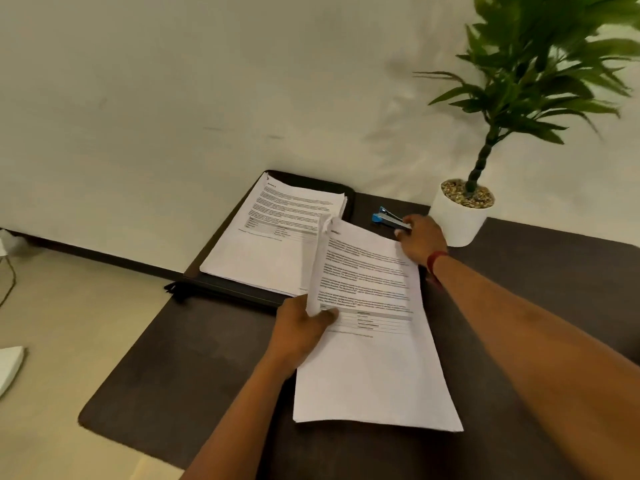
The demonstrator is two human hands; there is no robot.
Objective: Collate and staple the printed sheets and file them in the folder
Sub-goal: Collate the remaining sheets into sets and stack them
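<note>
Your left hand (301,327) pinches the left edge of the printed sheets (374,341) lying mid-surface, thumb on top. Your right hand (420,242) curls its fingers onto the stapler (389,218) near the far edge, beside the open folder (225,287) carrying another stack (273,244).

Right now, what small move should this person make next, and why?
Probably lift the stapler and bring it to the top corner of the sheets. The right hand seems to pinch the stapler's near end, and the left hand grips the sheets by their left edge, ready for stapling.
</note>
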